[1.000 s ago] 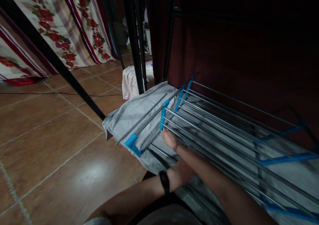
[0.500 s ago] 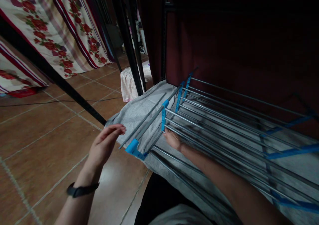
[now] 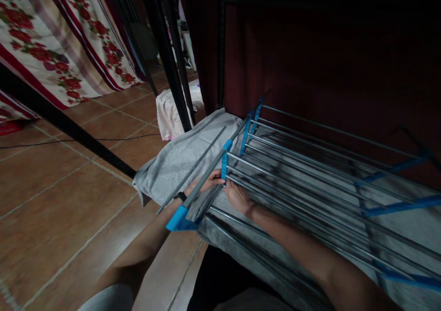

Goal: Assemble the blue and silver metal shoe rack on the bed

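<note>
A drying rack of grey metal rods with blue plastic brackets [image 3: 224, 166] lies across a grey blanket [image 3: 186, 150]. My left hand [image 3: 211, 181], with a dark band on its wrist, reaches beneath a slanting grey tube [image 3: 206, 175]. Its fingers close on the lower end of the near blue bracket. On the other side of that bracket is my right hand [image 3: 236, 196], its fingertips pinched at the bracket's bottom, by the end of a rod. The two hands nearly touch. A loose-looking thin rod [image 3: 193, 168] runs alongside the tube, and a blue end piece [image 3: 177, 218] caps the tube's near end.
Dark metal posts [image 3: 168, 53] rise at the blanket's far left corner, and a dark bar [image 3: 69, 125] slants over the tiled floor [image 3: 62, 187]. A floral curtain [image 3: 58, 40] hangs at left. Behind the rack stands a dark red panel [image 3: 292, 63]. A pale striped cloth [image 3: 170, 115] lies beyond.
My left hand has moved right, from the air beside the rack to the near blue bracket under the tube. My right hand stays at the bracket. The blue end piece has tilted slightly.
</note>
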The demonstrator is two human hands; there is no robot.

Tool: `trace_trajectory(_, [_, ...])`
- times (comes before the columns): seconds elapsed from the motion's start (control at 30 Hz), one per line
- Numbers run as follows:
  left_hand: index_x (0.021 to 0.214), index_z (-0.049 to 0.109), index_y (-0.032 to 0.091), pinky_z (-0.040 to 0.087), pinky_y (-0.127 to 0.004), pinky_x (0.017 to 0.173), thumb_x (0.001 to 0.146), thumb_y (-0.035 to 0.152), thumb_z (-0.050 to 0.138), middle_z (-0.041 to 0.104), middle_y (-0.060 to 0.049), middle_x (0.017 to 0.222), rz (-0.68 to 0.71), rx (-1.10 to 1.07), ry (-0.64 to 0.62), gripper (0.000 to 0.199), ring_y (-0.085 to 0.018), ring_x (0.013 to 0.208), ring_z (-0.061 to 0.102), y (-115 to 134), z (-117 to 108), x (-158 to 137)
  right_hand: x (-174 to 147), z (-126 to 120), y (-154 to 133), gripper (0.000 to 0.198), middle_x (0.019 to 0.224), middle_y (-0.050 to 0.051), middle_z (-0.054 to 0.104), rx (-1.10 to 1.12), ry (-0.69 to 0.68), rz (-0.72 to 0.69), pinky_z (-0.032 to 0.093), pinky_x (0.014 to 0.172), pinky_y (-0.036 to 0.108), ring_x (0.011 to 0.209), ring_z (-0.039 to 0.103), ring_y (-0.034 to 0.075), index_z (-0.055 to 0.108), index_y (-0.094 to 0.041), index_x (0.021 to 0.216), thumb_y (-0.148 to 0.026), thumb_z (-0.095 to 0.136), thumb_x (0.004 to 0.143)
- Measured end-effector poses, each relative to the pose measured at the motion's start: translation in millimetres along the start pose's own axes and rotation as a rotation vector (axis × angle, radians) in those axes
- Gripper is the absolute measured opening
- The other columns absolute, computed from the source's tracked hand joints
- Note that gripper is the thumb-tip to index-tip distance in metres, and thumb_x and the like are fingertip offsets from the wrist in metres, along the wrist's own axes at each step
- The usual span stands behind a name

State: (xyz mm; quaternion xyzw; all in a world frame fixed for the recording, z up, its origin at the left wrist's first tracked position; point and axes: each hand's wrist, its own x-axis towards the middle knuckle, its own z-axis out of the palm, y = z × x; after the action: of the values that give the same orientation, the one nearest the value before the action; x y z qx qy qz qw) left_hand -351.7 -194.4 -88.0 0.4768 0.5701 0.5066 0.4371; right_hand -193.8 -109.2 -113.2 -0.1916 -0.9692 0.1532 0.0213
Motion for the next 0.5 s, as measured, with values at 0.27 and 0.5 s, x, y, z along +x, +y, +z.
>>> trace_trajectory(0.27, [0.085, 0.069, 0.017, 0.050, -0.036, 0.096, 0.085, 0.031, 0.067, 0.075, -0.002, 0.089, 0.049, -0.032, 0.001, 0.014, -0.021, 0.096, 0.067, 16.5, 6.1, -6.9, -0.9, -6.0, -7.3, 0.030, 0.114, 0.017, 0.070, -0.067, 0.017, 0.088, 0.053, 0.081, 0.032, 0.100, 0.070, 0.026, 0.048, -0.015, 0.125, -0.033, 0.048, 0.101])
trace_trajectory(0.5, [0.070, 0.064, 0.018, 0.054, -0.030, 0.082, 0.079, 0.018, 0.073, 0.072, 0.000, 0.074, 0.019, -0.016, 0.084, 0.012, -0.018, 0.083, 0.068, 27.2, 9.8, -7.1, -2.1, -8.3, -10.3, 0.025, 0.110, 0.018, 0.071, -0.074, 0.000, 0.072, 0.052, 0.077, 0.033, 0.095, 0.071, 0.026, 0.051, -0.013, 0.119, -0.029, 0.040, 0.103])
